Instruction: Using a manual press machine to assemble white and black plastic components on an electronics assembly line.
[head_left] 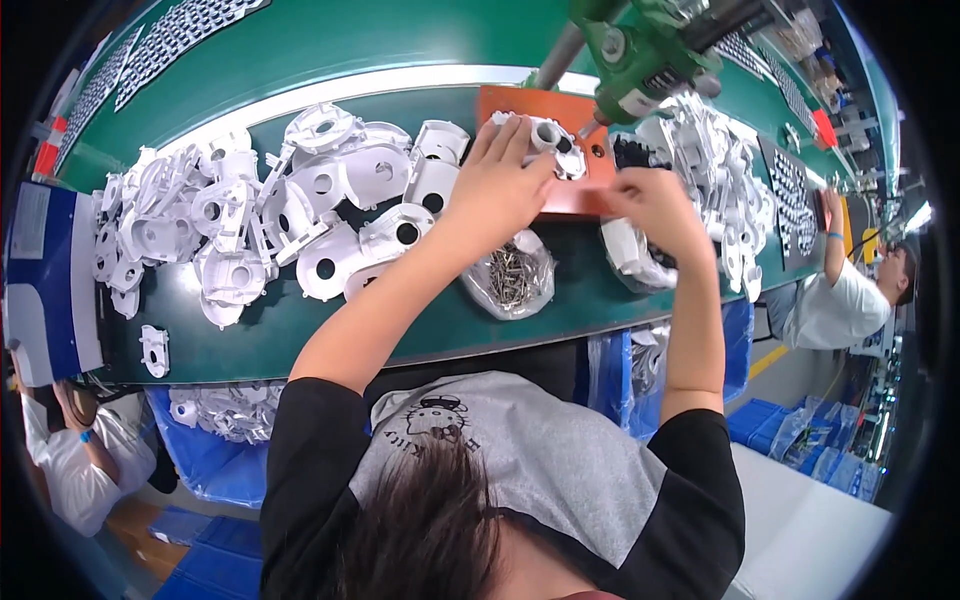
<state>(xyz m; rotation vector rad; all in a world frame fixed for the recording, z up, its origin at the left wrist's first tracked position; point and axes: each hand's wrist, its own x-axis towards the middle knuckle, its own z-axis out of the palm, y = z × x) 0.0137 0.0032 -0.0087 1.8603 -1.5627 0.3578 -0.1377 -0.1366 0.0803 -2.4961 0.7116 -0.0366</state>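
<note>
My left hand [502,188] lies over a white plastic housing [545,135] with a round hole, its fingers spread along the far side and its thumb near the hole. It holds the housing down on an orange base plate [575,201]. My right hand [662,208] is at the plate's right edge, slightly blurred, with its fingers curled together; what they hold, if anything, is hidden. Just beyond it lies a heap of small black parts [637,152]. Over the plate hangs a green machine head [650,65] with a thin tip pointing down towards the housing.
White housings [325,265] are heaped to the left, and more white parts [705,165] to the right. A clear bag of metal screws or pins [512,278] sits in front of the plate. Blue bins [215,470] stand below the bench. Co-workers [840,305] sit at both sides.
</note>
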